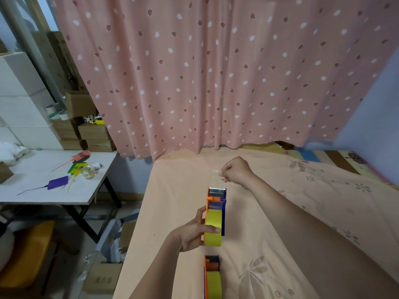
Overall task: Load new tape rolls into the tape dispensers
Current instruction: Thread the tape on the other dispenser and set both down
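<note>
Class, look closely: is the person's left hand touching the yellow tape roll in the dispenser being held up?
Touching. The head view shows the left hand with its thumb laid across the yellow tape roll in the held dispenser.

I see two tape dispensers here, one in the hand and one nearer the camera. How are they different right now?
The held dispenser is gripped by the left hand above the bed; the near dispenser lies on the bed, untouched. The held dispenser shows whole, metal blade included; the near dispenser is cut off by the frame's bottom edge. The right hand pinches clear tape beyond the held one. Both are orange and blue, each loaded with a yellow roll.
</note>
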Demonstrator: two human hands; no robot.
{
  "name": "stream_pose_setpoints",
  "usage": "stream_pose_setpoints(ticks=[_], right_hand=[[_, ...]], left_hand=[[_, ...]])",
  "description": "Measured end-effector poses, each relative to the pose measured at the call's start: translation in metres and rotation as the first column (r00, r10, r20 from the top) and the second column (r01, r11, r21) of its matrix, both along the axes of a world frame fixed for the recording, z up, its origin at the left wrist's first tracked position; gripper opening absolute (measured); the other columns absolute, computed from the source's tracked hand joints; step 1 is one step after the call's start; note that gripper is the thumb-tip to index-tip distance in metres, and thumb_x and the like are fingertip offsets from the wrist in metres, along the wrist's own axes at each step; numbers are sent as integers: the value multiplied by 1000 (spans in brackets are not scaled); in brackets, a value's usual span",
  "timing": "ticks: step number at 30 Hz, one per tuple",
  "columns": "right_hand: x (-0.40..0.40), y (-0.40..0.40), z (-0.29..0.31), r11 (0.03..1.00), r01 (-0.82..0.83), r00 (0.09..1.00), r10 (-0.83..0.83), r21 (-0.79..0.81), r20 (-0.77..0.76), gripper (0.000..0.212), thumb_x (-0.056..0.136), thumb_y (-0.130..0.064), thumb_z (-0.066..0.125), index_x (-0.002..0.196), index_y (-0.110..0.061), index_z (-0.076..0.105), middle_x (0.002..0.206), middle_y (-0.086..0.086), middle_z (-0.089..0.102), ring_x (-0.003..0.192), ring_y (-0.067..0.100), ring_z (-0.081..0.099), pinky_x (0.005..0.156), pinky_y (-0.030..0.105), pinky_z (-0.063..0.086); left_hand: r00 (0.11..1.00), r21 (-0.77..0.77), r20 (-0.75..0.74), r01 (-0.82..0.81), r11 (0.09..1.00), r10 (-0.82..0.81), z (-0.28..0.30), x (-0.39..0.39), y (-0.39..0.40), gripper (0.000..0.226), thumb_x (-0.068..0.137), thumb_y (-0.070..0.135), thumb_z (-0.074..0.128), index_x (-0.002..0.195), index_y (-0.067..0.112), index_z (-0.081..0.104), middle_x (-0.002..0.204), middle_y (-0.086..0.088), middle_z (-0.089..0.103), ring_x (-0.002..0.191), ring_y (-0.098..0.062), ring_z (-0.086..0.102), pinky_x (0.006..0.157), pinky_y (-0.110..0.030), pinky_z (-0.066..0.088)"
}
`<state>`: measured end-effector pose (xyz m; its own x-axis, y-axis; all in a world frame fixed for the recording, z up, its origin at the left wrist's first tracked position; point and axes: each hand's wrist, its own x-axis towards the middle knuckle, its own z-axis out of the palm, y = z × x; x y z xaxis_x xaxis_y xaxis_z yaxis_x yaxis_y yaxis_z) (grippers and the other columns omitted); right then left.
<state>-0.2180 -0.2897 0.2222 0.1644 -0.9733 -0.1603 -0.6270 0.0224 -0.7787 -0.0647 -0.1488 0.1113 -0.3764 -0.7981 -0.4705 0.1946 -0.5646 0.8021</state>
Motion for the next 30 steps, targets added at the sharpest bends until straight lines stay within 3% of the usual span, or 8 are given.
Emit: stream_pose_setpoints(ticks=[7,10,13,16,20,24,27,30], right_hand=[[3,-3,2,993,98,993,-101,64,55,10,87,-5,69,79,0,74,73,12,69,52,15,59,56,22,51],[6,1,3,985,87,991,-101,147,93,12,91,-2,60,92,2,71,75,13,67,58,24,62,59,27,55],[9,1,7,979,52,985,-83,199,153,12,94,-4,54,92,-3,66,83,17,70,68,32,69,67,38,62],[15,-4,14,988,32,994,-47,149,100,12,91,-8,61,92,-1,71,85,16,75,65,22,66,66,31,60],[23,-5,19,992,74,992,-84,104,93,12,87,-6,62,87,-1,73,82,16,76,59,18,62,62,28,57],[16,1,14,987,137,985,-145,83,98,25,80,5,54,99,-9,62,80,17,72,54,20,60,54,27,54],[11,8,5,983,143,985,-153,112,84,26,78,7,50,88,-15,59,74,14,69,52,21,56,48,25,50],[5,14,-6,970,136,974,-168,201,151,25,84,6,48,80,-11,66,69,12,64,53,22,55,48,25,50]], left_hand=[[997,-28,25,71,997,-70,7,9,9,96,74,-6,70,148,39,27,129,-5,57,119,-27,57,98,-47,48],[997,-33,-69,44,999,-46,5,8,13,94,76,-10,66,149,34,27,129,-8,56,115,-28,58,89,-41,53],[988,-19,-156,6,1000,-9,6,5,12,87,75,2,72,147,33,32,130,-10,57,114,-30,60,92,-45,52],[982,28,-171,-73,997,77,8,-1,7,83,77,25,75,147,29,32,128,-9,61,111,-30,63,99,-51,48],[979,36,-127,-159,987,163,14,-7,0,77,79,22,75,144,23,34,123,-10,63,101,-27,69,80,-42,59],[981,10,-133,-144,990,144,16,2,1,73,79,19,75,144,22,41,127,-11,63,107,-29,67,86,-43,57],[981,-12,-152,-120,993,117,13,10,3,73,77,24,77,144,22,47,131,-12,62,112,-30,63,90,-43,55],[961,40,-230,-146,988,152,9,10,4,69,71,29,81,135,16,57,121,-12,68,104,-29,67,89,-42,56]])
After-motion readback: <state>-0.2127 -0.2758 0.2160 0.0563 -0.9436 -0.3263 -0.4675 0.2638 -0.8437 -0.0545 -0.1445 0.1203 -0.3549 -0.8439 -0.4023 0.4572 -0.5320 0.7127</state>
